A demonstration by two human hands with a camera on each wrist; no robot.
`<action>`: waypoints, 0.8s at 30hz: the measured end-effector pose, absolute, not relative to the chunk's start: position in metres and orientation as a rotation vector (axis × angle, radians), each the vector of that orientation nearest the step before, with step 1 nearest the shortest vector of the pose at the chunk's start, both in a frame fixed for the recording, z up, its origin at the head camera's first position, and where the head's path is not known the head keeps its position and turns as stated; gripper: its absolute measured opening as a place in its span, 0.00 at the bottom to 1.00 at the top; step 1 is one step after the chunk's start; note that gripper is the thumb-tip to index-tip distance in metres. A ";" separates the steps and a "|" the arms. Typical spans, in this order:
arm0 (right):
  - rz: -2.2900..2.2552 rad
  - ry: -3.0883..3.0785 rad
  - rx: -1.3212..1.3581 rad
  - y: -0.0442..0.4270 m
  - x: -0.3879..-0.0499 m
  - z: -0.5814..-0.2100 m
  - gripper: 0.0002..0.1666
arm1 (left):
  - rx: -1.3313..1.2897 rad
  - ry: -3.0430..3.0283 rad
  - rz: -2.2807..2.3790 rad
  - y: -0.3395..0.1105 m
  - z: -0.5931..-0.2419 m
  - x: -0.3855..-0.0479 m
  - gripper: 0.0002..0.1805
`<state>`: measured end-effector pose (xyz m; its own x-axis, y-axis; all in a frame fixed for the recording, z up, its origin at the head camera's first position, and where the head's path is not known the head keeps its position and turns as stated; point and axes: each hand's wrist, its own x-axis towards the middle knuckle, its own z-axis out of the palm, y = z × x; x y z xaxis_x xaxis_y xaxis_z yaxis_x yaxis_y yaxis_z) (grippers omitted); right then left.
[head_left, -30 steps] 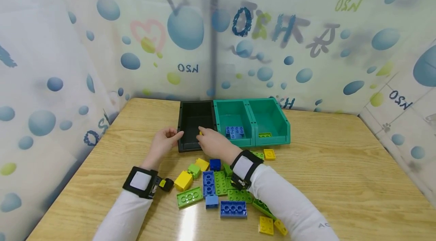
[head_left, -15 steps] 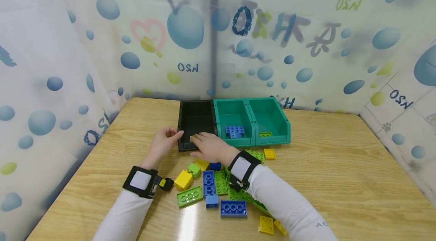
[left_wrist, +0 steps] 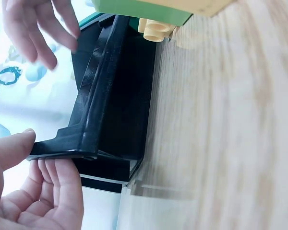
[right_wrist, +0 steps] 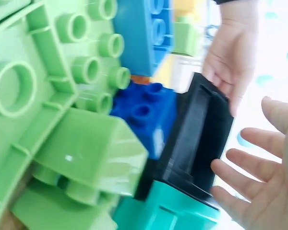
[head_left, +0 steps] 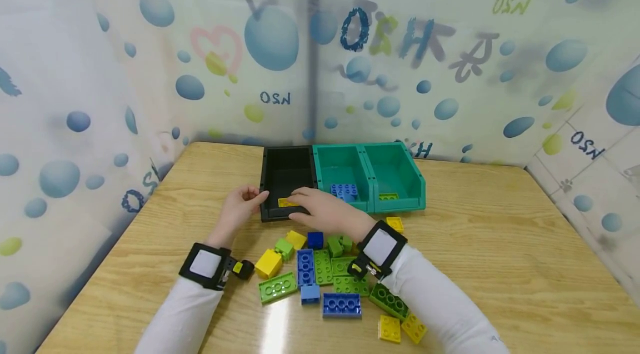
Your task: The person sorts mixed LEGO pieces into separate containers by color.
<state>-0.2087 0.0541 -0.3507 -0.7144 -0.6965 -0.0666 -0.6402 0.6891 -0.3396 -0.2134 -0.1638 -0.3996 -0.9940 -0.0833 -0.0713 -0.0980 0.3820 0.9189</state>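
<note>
My left hand (head_left: 240, 210) pinches the left rim of a black bin (head_left: 290, 158); in the left wrist view, thumb and curled fingers lie on either side of the bin's wall. Inside the bin, near its front, lies a yellow toy brick (head_left: 286, 202). Over the bin's front right part is my right hand (head_left: 327, 210), fingers spread and holding nothing, just beside the yellow brick. The right wrist view shows these fingers (right_wrist: 254, 165) straight and apart.
Two teal bins adjoin the black one: the middle bin (head_left: 344, 160) holds blue bricks (head_left: 344, 192), the right bin (head_left: 392, 162) a green brick (head_left: 388, 197). Several loose green, blue and yellow bricks (head_left: 322, 268) lie on the wooden table (head_left: 500, 243) in front. A patterned curtain stands behind.
My right hand has let go of the yellow brick, which now lies in the black bin, and has drawn back slightly to the right. The left hand stays on the rim.
</note>
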 end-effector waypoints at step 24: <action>-0.901 2.698 -1.158 0.149 -0.172 -0.335 0.16 | -0.180 2.607 1.728 -0.164 -0.401 -0.215 0.15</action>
